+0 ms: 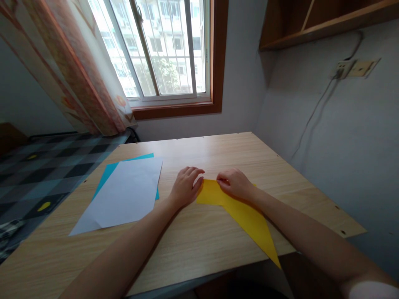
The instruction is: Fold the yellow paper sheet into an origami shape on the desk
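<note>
A sheet of yellow paper (pixel 249 220), folded over itself, lies on the wooden table. One pointed corner of it hangs past the front edge. My right hand (pixel 236 182) rests over its upper part, fingers curled and pinching the far edge. At the paper's left end is my left hand (pixel 187 185), its thumb touching the upper left corner while the other fingers stretch forward, apart from the thumb. Part of the paper is hidden under my right hand and forearm.
Left on the table (pixel 187 241), a white sheet (pixel 127 195) overlaps a blue sheet (pixel 140 157). A checkered bed (pixel 62 162) stands beyond the table's left side. On the right wall hang a cord (pixel 311 116) and a wooden shelf (pixel 327 31).
</note>
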